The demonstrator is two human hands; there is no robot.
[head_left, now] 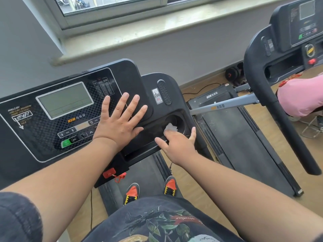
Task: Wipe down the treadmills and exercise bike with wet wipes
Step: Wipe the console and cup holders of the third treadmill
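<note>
Beneath a gym window, a left hand [120, 117] lies flat, fingers spread, on the treadmill console [70, 109]; at its 3 o'clock, the right hand [176, 144] presses a wet wipe [171, 127] into the cup holder [176, 120].

wood floor [195, 179] carries two treadmills [244, 137], dumbbells [234, 73].

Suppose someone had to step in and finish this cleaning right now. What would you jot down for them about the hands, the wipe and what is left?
Left hand: flat, fingers spread, resting on the near treadmill's console, holding nothing.
Right hand: presses the wet wipe at the rim of the cup holder on the console's right side.
Done: cannot tell which surfaces are already wiped; wiping is under way at the cup holder.
Left: probably the rest of this console, then the second treadmill to the right. No exercise bike can be made out in view.
</note>
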